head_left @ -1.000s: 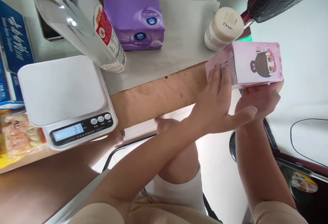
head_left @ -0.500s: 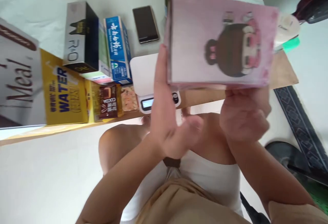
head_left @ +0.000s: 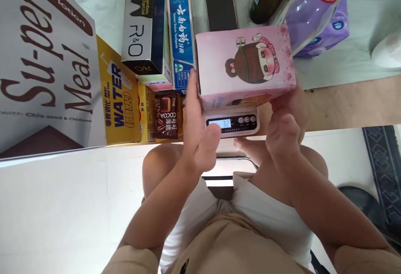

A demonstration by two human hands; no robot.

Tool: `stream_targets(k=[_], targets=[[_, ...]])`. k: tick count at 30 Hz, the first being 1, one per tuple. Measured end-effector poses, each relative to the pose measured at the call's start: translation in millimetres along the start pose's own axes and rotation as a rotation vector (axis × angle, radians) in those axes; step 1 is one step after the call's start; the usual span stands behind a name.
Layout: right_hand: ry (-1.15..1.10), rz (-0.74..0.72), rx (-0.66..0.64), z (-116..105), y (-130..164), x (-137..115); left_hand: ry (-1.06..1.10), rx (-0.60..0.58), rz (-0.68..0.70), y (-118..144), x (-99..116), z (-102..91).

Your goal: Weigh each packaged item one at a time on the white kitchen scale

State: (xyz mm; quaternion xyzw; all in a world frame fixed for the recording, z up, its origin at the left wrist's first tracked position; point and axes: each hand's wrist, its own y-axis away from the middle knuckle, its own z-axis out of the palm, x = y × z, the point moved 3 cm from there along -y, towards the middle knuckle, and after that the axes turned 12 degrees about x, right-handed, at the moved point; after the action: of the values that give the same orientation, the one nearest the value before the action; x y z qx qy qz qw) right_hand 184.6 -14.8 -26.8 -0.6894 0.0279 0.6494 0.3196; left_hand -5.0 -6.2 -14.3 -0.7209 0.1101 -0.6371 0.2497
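Two hands grasp a pink box [head_left: 246,66] over a scale [head_left: 233,123], one at each short end. The left hand [head_left: 196,130] lies flat against the box's left end, fingers pointing up and away from the person, thumb low near the scale's display. The right hand [head_left: 286,125] cups the right end and the lower right corner from below. Pressed between the palms like this, the box likely keeps level and square over the scale; whether it already rests on the platform or sits just above it cannot be told, since the box hides the platform.

Its long axis runs left to right, across the person's body and along the tabletop [head_left: 351,102] edge. The broad face with the cartoon girl looks toward the camera, the picture lying on its side with the head's top toward the left. The scale's display peeks out below the box and shows digits.

Left of the hands stand a cocoa pack [head_left: 166,117], a yellow carton [head_left: 120,98], a blue box [head_left: 181,40] and a black-and-white box [head_left: 142,23]. A phone [head_left: 221,6] lies behind, and a clear bottle [head_left: 313,6] leans in above a purple pack [head_left: 332,34] at the right.
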Motion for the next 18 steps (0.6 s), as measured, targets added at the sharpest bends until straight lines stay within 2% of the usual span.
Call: stream_targets(k=[4,5,7,9,10,15,18], targets=[[-0.009,0.077,0.254,-16.1,-0.4,3.4,0.085,0.391,0.368,1.8,0.6,-17.9],[-0.003,0.082,0.280,-19.1,-1.3,4.4,0.102,0.434,0.398,2.7,0.3,-20.8],[0.002,0.091,0.329,-23.5,-4.0,5.5,0.162,0.380,0.364,2.6,1.1,-22.2],[0.012,0.106,0.359,-25.0,-6.9,4.9,0.194,0.288,0.260,1.0,4.2,-20.3],[0.018,0.112,0.370,-25.0,-8.0,4.1,0.189,0.279,0.214,0.0,6.3,-19.4],[0.047,0.142,0.365,-22.8,-6.2,-1.7,0.090,0.469,0.159,-5.5,7.4,-21.5],[0.050,0.148,0.354,-22.8,-2.5,-3.1,-0.011,0.498,0.213,-5.5,0.5,-25.7]])
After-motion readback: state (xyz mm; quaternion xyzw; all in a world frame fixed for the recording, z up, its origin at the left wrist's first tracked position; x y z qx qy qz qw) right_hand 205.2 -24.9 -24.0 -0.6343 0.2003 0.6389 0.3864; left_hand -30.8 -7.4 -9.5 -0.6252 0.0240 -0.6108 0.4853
